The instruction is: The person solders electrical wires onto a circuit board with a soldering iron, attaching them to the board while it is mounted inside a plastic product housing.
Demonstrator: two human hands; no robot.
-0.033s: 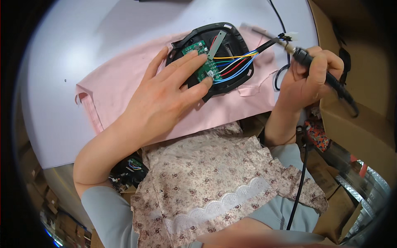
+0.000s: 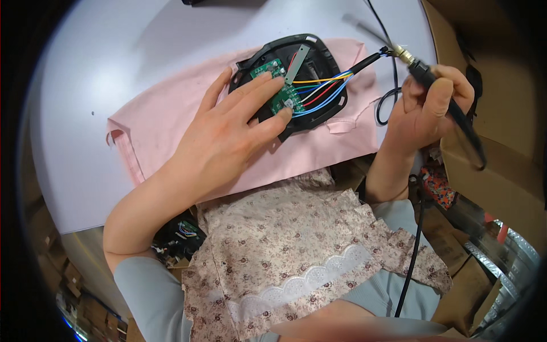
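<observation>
My left hand (image 2: pixel 219 131) lies with fingers stretched over a green circuit board (image 2: pixel 277 67), its fingertips touching it. The board sits inside a black plastic housing (image 2: pixel 322 54), partly hidden by that hand. A flat grey metal strip (image 2: pixel 297 64) lies beside the board. Orange, blue, white and red wires (image 2: pixel 325 85) run from the board into a black cable (image 2: pixel 366 62). At the right, my right hand (image 2: pixel 430 108) is closed round the black handle of a soldering iron (image 2: pixel 423 75). Its brass collar and blurred tip point up and left, above the cable and apart from the board.
Under the housing a pink cloth (image 2: pixel 165 139) covers part of the white table (image 2: pixel 74 154). A cardboard box (image 2: pixel 496 171) stands at the right edge. A thin black cord (image 2: pixel 380 114) loops beside my right hand. More wired parts (image 2: pixel 185 231) lie below my left forearm.
The soldering iron has tilted more steeply, its tip rising and its handle end dropping. My left hand stays on the board.
</observation>
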